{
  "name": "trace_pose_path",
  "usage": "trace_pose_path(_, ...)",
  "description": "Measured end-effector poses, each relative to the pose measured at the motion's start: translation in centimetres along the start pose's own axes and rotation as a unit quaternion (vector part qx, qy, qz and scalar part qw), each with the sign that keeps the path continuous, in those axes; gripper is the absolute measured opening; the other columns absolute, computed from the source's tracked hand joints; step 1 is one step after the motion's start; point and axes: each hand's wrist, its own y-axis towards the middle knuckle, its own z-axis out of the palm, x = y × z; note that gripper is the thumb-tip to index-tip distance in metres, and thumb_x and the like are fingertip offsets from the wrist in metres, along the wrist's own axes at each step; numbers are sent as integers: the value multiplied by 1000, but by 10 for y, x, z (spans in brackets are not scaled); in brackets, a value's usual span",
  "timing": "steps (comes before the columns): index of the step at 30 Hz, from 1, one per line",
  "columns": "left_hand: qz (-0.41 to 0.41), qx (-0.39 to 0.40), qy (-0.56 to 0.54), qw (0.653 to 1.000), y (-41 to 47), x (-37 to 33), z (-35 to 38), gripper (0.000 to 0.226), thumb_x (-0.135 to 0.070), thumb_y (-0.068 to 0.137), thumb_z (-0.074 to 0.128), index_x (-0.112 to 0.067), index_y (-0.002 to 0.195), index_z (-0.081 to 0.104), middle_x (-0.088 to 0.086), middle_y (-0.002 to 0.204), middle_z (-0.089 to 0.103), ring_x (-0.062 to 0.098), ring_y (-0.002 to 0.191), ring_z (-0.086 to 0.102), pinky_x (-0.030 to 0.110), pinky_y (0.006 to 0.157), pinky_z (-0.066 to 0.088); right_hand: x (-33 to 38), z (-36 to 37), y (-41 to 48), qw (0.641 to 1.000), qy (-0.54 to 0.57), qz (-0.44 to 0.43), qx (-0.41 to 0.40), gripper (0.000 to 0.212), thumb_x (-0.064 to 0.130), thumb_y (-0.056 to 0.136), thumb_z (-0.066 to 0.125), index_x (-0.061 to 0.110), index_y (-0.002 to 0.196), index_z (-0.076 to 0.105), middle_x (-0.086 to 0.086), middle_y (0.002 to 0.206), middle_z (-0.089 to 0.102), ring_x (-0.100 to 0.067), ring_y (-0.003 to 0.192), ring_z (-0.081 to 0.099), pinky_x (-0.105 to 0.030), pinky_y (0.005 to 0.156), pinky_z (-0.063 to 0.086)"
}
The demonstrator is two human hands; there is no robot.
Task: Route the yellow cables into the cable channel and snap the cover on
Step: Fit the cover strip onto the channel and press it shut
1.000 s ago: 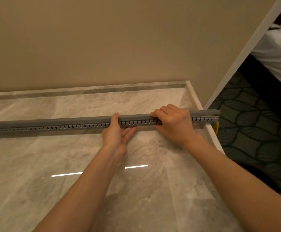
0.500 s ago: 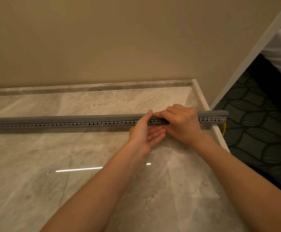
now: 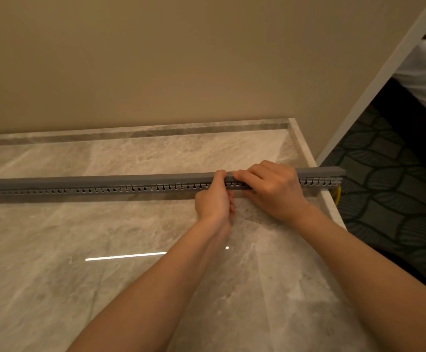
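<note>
A long grey slotted cable channel (image 3: 110, 188) lies left to right across the marble table, and its grey cover (image 3: 130, 179) sits on top along its length. My left hand (image 3: 215, 199) pinches the channel and cover near the right part, thumb on top. My right hand (image 3: 272, 191) lies just to its right, fingers curled over the cover and pressing on it. A short bit of yellow cable (image 3: 337, 195) hangs out below the channel's right end, past the table edge. The cables inside the channel are hidden.
The marble table (image 3: 105, 250) has a raised rim at the back and right, against a beige wall. The channel's right end overhangs the table edge. Dark patterned carpet (image 3: 389, 194) lies to the right, with a person in white at the upper right corner.
My left hand has slid to the right along the channel until it is next to my right hand, and its fingers have closed on the channel. My right hand has stayed in place.
</note>
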Motion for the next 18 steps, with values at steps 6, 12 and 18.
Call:
trace_pose_path(6,-1,-21,11,1000,-1,-2,3,30,-38,76,60,-13,60,54,-3,46,46,9,30,34,18,34,29,-6,-7,-9,998,21,-30,55,27,-3,76,70,6,102,68,-7,86,70,-24,67,60,-33,46,48)
trace_pose_path(12,-4,-18,16,1000,-2,-4,3,30,-38,76,60,-14,60,52,-4,45,46,8,29,32,14,30,26,-27,-34,-30,997,-39,20,69,24,1,78,68,4,102,68,-10,91,71,-27,75,64,-35,56,53)
trace_pose_path(18,-4,-25,27,999,-2,-4,4,30,-38,77,60,-15,62,51,-4,48,46,9,33,32,18,34,28,-29,-43,-42,992,-108,44,37,16,6,84,61,8,97,71,-6,85,72,-24,70,63,-31,56,50)
